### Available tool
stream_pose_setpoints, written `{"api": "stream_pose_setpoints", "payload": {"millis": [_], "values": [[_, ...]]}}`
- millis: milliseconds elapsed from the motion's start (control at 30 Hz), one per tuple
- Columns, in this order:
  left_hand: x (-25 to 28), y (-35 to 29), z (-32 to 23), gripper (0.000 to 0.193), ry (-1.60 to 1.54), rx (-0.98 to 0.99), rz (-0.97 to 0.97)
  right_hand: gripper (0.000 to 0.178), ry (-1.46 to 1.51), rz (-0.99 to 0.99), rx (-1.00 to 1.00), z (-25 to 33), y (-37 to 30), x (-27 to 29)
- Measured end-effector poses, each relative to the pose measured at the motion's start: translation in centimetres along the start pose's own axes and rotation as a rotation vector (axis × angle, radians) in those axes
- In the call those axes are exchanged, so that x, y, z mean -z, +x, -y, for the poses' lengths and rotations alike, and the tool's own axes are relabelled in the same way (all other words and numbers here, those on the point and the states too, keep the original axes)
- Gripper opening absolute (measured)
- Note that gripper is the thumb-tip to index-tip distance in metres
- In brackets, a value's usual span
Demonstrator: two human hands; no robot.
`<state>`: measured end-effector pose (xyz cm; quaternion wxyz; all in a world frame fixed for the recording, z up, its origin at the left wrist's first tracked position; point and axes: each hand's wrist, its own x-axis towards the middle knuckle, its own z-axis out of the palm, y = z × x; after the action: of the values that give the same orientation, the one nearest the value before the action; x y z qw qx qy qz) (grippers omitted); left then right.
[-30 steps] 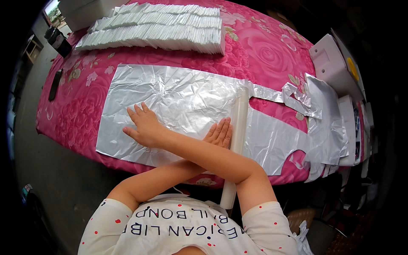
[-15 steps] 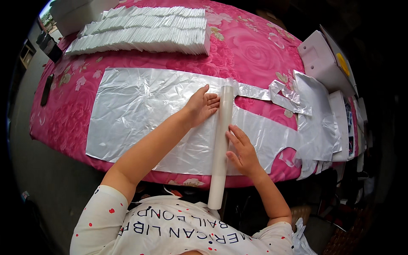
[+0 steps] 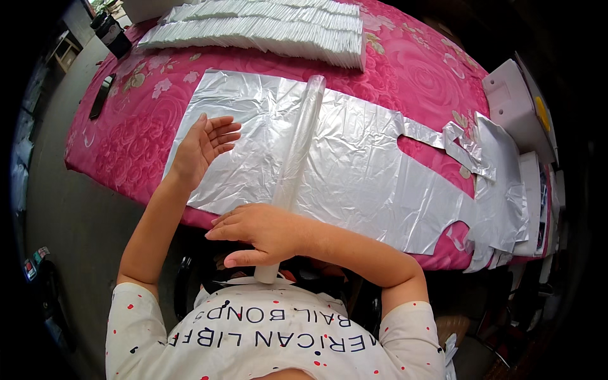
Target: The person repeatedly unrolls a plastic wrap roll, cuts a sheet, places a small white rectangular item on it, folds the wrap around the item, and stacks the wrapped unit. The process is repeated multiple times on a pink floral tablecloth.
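Observation:
A thin, shiny silver-white plastic apron (image 3: 361, 177) lies flat over the table, its cut-out armholes and neck strap toward the right. Across its left half rests a long pale roll (image 3: 301, 139) that looks wrapped in clear film, its near end jutting past the table edge toward my body. My right hand (image 3: 263, 231) reaches over the lower part of the roll, fingers stretched to the left; contact with it is hard to make out. Left of the roll, my left hand (image 3: 202, 149) hovers above the apron's left end with its fingers apart, holding nothing.
Rows of folded white packets (image 3: 266, 35) stand along the far side of the pink floral tablecloth (image 3: 136, 123). A black phone-like object (image 3: 102, 96) and a black bottle (image 3: 111, 35) are at the left. White boxes (image 3: 514, 104) edge the right.
The roll has shifted left across the apron. Both hands have moved left too, the left one now away from the roll, the right one crossing over its near part.

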<state>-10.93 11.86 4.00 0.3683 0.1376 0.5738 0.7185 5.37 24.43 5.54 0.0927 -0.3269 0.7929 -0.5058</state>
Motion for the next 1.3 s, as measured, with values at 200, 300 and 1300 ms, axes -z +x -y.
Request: {"api": "stream_pose_setpoints", "payload": {"millis": [200,300,1300], "values": [[7.2,-9.6,2.1,0.052,0.122,-0.02,-0.205,0.032,-0.382,-0.512,-0.003,-3.4,-0.5,2.3],[7.7,-12.8,3.8,0.048,0.117,-0.057,-0.215,0.048,-0.666,-0.359,-0.172,-6.1,-0.3,3.1],[1.5,-11.7,3.5,0.074,-0.263,0.261,0.267,0.06,1.097,-1.087,-0.316,-3.0,9.5,1.4]]}}
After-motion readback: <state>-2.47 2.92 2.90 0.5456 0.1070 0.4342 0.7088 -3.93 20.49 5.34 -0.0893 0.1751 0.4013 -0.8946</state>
